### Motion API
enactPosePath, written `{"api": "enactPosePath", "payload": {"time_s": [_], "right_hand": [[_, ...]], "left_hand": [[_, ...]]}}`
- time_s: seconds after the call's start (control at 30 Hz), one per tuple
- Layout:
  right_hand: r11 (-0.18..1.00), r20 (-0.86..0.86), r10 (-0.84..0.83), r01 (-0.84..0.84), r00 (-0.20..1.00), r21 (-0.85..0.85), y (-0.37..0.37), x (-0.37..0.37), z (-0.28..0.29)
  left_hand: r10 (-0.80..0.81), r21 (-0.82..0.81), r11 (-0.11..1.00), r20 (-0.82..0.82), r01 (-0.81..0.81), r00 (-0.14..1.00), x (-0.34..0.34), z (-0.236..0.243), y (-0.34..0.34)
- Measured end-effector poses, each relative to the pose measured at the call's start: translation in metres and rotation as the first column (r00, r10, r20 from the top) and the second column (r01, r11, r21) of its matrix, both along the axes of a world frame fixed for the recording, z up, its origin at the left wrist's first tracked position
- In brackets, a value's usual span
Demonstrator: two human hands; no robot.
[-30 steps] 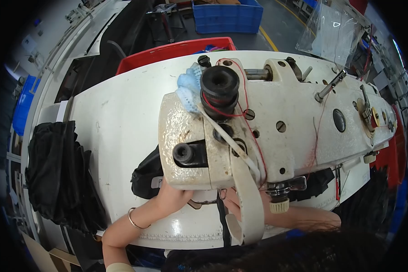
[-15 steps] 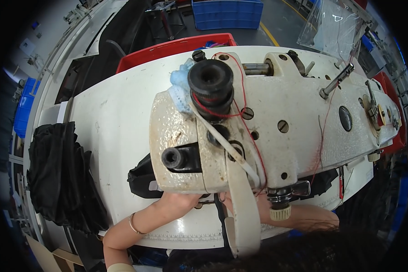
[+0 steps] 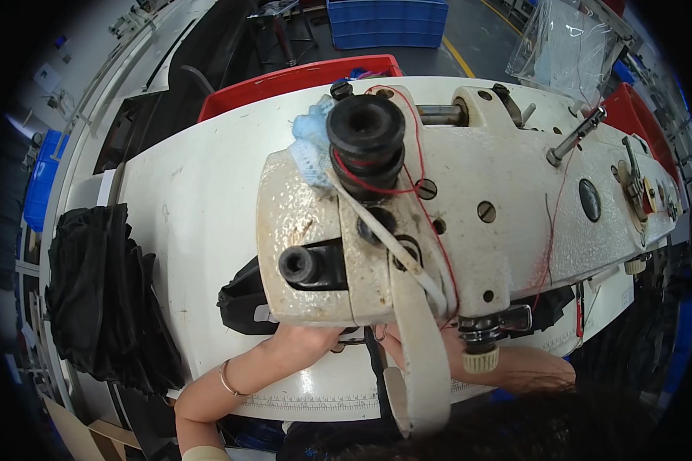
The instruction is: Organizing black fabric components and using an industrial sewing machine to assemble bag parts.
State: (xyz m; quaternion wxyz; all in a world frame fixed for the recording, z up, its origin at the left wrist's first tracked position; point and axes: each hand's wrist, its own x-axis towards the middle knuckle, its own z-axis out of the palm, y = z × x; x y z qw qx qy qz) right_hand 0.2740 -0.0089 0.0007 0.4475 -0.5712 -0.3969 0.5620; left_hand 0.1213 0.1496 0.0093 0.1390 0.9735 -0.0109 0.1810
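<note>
A cream industrial sewing machine (image 3: 307,207) with red thread fills the middle of the view and covers most of my hands. Below the machine head's left end is my left hand (image 3: 309,343), beside a piece of black fabric (image 3: 242,307) that sticks out from under it. My right hand (image 3: 390,340) shows only in part, behind the hanging cream strap (image 3: 421,353). Between the two hands a narrow black strip (image 3: 377,373) runs toward my body. The fingers of both hands are hidden, so their grip cannot be made out.
On the left side lies a pile of folded black fabric (image 3: 104,292). A red bin (image 3: 300,81) stands behind the white table (image 3: 192,200), with a blue crate (image 3: 388,23) on the floor beyond. A measuring scale (image 3: 323,403) follows the table's near edge.
The machine appears slightly farther right in the picture, while both hands stay in nearly the same place. No grasp or release is visible.
</note>
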Motion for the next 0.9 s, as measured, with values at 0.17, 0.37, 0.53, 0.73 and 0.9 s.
{"api": "enactPosePath", "payload": {"time_s": [0.17, 0.37, 0.53, 0.73, 0.9], "right_hand": [[0.994, -0.053, 0.061, -0.065, 0.997, -0.090, 0.001, 0.001, -0.004], [0.999, 0.119, 0.050, -0.049, 0.992, -0.017, 0.002, 0.001, -0.001], [0.826, 0.793, -0.073, -0.410, 0.604, 0.388, -0.002, 0.000, -0.018], [0.724, 0.944, -0.241, -0.606, 0.225, 0.330, 0.001, 0.002, -0.020], [0.709, 0.956, -0.281, -0.653, 0.085, 0.266, 0.004, 0.001, -0.015]], "left_hand": [[0.029, -0.041, 0.999, -0.043, -0.031, 0.999, -0.001, 0.001, -0.001], [0.023, -0.021, 0.999, -0.027, -0.024, 0.999, -0.002, 0.002, -0.001], [0.042, -0.017, 0.999, -0.006, -0.042, 0.999, 0.000, 0.002, -0.006], [0.089, 0.021, 0.996, -0.028, -0.089, 0.996, -0.005, -0.001, -0.015], [0.069, 0.108, 0.992, -0.030, -0.066, 0.997, -0.007, -0.004, -0.016]]}}
